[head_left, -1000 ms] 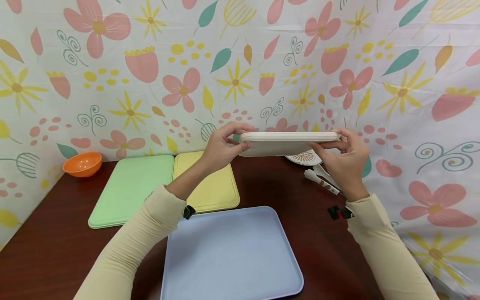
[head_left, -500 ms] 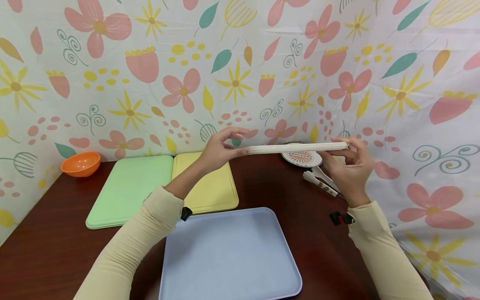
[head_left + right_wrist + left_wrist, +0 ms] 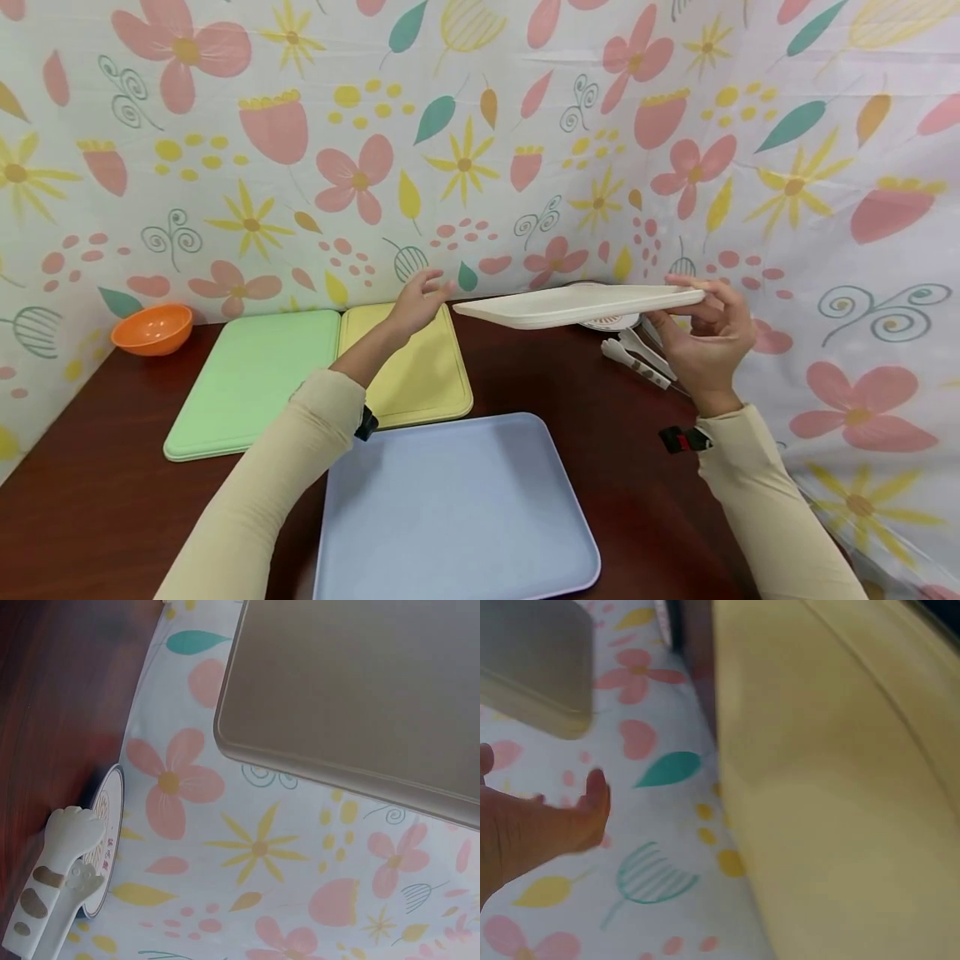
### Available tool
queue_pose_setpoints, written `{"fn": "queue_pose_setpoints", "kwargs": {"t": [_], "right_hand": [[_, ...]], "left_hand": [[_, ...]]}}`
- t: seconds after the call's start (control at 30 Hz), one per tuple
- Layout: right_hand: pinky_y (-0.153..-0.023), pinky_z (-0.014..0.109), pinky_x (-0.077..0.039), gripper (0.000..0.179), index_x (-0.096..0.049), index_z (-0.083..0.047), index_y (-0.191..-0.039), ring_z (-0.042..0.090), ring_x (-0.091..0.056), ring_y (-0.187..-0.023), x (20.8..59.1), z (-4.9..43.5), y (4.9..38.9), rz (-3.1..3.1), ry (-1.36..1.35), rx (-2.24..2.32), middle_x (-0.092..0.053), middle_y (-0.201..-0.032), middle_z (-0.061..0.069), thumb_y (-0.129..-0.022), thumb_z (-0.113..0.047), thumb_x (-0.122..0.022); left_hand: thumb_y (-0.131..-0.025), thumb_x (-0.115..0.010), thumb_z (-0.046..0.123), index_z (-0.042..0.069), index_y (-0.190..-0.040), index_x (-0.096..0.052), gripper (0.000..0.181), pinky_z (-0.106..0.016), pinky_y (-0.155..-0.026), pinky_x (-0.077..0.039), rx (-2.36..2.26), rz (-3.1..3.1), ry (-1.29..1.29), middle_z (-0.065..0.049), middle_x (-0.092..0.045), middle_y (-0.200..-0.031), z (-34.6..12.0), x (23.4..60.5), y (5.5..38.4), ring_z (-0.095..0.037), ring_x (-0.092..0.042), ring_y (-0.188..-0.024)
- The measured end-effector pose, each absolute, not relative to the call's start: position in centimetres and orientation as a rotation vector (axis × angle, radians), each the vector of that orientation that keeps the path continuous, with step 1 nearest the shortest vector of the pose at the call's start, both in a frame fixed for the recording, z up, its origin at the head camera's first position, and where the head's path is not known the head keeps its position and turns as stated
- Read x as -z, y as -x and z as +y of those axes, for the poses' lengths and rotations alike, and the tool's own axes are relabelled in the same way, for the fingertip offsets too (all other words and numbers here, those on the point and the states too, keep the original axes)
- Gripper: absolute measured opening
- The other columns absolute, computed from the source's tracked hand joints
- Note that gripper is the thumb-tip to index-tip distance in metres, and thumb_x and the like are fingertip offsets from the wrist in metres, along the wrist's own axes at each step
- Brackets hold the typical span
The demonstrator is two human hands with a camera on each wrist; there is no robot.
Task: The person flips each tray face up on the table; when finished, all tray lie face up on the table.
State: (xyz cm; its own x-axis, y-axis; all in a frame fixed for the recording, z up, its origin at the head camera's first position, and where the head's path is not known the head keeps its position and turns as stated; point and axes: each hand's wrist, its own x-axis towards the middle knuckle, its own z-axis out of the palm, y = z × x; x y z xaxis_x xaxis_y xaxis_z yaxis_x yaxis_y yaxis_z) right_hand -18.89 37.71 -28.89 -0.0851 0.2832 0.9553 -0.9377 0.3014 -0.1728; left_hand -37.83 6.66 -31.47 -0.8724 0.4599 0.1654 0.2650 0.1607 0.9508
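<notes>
A cream-white shallow tray [image 3: 570, 307] hangs in the air above the far part of the table, one corner tipped toward me. My right hand [image 3: 708, 346] pinches it by its right edge, thumb below and fingers at the top. Its flat underside fills much of the right wrist view, where the right hand does not show. Left of the tray, my left hand [image 3: 416, 308] is apart from it, fingers loosely extended, over the yellow rectangular board [image 3: 420, 371]. In the left wrist view a gap separates the left hand [image 3: 544, 825] from the tray's corner [image 3: 540, 667].
A blue tray [image 3: 457, 508] lies on the dark wooden table [image 3: 645, 492] close to me. Left of the yellow board is a green one [image 3: 258, 379], with an orange bowl [image 3: 153, 329] beyond. White tongs [image 3: 637, 358] and a patterned plate [image 3: 611, 323] lie back right, before the floral curtain [image 3: 465, 100].
My left hand has let go of the cream-white tray and moved left. The tray has turned and tilted, so its near corner now points toward me; my right hand still holds it.
</notes>
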Motion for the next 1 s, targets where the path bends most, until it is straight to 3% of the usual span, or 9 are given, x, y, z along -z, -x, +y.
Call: {"fn": "queue_pose_setpoints", "kwargs": {"t": [0.13, 0.23, 0.37, 0.47, 0.6, 0.77, 1.0], "right_hand": [[-0.054, 0.012, -0.045, 0.056, -0.049, 0.021, -0.102, 0.015, -0.072, -0.07, 28.8, 37.6, 18.7, -1.204, -0.75, -1.224, -0.07, -0.096, 0.03, -0.066, 0.004, -0.089], [-0.052, 0.012, -0.045, 0.056, -0.05, 0.022, -0.101, 0.016, -0.072, -0.068, 28.8, 37.5, 18.7, -1.199, -0.761, -1.246, -0.07, -0.094, 0.031, -0.065, 0.006, -0.089], [-0.057, 0.017, -0.05, 0.055, -0.049, 0.023, -0.102, 0.019, -0.072, -0.067, 28.9, 37.7, 19.0, -1.189, -0.774, -1.281, -0.069, -0.093, 0.032, -0.064, 0.011, -0.087], [-0.061, 0.02, -0.051, 0.056, -0.047, 0.023, -0.103, 0.021, -0.072, -0.069, 28.9, 38.1, 19.2, -1.191, -0.789, -1.308, -0.069, -0.093, 0.033, -0.065, 0.012, -0.086], [-0.066, 0.023, -0.053, 0.055, -0.048, 0.022, -0.106, 0.021, -0.072, -0.071, 28.7, 38.2, 19.2, -1.216, -0.778, -1.321, -0.068, -0.097, 0.034, -0.066, 0.012, -0.085], [-0.076, 0.024, -0.056, 0.052, -0.052, 0.023, -0.106, 0.017, -0.072, -0.075, 28.4, 38.3, 18.6, -1.338, -0.679, -1.244, -0.068, -0.103, 0.033, -0.069, 0.009, -0.085], [-0.076, 0.022, -0.057, 0.056, -0.055, 0.022, -0.112, 0.013, -0.073, -0.082, 28.8, 39.9, 18.6, -1.528, -0.576, -1.143, -0.074, -0.1, 0.013, -0.07, 0.002, -0.087]], "left_hand": [[-0.106, -0.044, 0.039, 0.005, -0.158, -0.013, 0.069, -0.049, -0.108, -0.039, -1.865, 1.906, -0.494, -0.028, -0.026, -0.156, 7.4, 32.7, 38.7, -0.043, -0.044, -0.134], [-0.107, -0.039, 0.037, 0.003, -0.159, -0.004, 0.071, -0.045, -0.107, -0.041, -1.903, 1.724, -0.437, -0.032, -0.023, -0.155, 8.1, 33.3, 39.2, -0.041, -0.042, -0.135], [-0.108, -0.039, 0.022, -0.005, -0.155, -0.014, 0.06, -0.029, -0.089, -0.049, -1.943, 1.665, -0.453, -0.03, -0.032, -0.151, 8.5, 33.8, 39.7, -0.025, -0.057, -0.112], [-0.106, -0.041, 0.013, -0.008, -0.152, -0.024, 0.054, -0.023, -0.078, -0.048, -1.954, 1.611, -0.471, -0.026, -0.032, -0.151, 8.6, 33.8, 39.9, -0.017, -0.056, -0.096], [-0.105, -0.043, 0.013, -0.008, -0.15, -0.033, 0.05, -0.022, -0.077, -0.047, -1.948, 1.538, -0.459, -0.019, -0.037, -0.145, 8.5, 33.7, 40.0, -0.015, -0.053, -0.098], [-0.106, -0.041, 0.012, -0.01, -0.144, -0.04, 0.045, -0.022, -0.075, -0.049, -1.96, 1.539, -0.467, -0.012, -0.053, -0.12, 8.5, 33.7, 40.0, -0.013, -0.06, -0.09], [-0.107, -0.037, 0.014, -0.003, -0.151, -0.035, 0.047, -0.02, -0.067, -0.055, -1.978, 1.578, -0.476, -0.018, -0.05, -0.136, 8.5, 33.7, 40.1, -0.01, -0.068, -0.078]]}}
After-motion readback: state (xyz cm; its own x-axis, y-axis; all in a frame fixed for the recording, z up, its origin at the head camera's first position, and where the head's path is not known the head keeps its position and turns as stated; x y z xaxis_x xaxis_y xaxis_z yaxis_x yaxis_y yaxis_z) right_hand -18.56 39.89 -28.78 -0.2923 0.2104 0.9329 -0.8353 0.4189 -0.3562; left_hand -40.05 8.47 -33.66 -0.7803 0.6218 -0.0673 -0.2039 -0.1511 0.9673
